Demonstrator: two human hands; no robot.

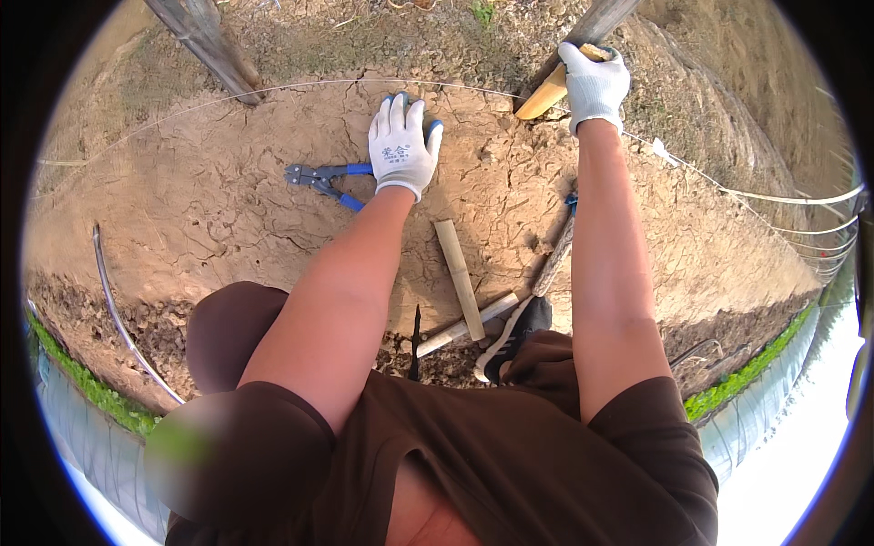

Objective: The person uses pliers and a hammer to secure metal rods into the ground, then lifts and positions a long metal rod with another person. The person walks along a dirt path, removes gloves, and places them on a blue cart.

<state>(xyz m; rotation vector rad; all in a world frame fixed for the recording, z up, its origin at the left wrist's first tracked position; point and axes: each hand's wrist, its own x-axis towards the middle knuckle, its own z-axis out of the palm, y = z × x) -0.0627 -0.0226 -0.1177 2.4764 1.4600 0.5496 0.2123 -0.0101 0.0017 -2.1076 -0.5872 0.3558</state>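
Note:
My left hand, in a white work glove with blue fingertips, lies on the cracked soil with its fingers stretched out. Beside its wrist rest cutting pliers with blue handles, their jaws pointing left. At the far right, my right hand, gloved too, is closed around a yellow piece of split wood. That piece leans along the foot of a grey wooden post; its lower end is near the ground. The glove hides part of the piece.
A thin white wire runs across the soil past the post. Another post stands far left. Between my arms lie a flat bamboo strip, a pale stick and a rough wooden rod. A curved metal pipe lies left.

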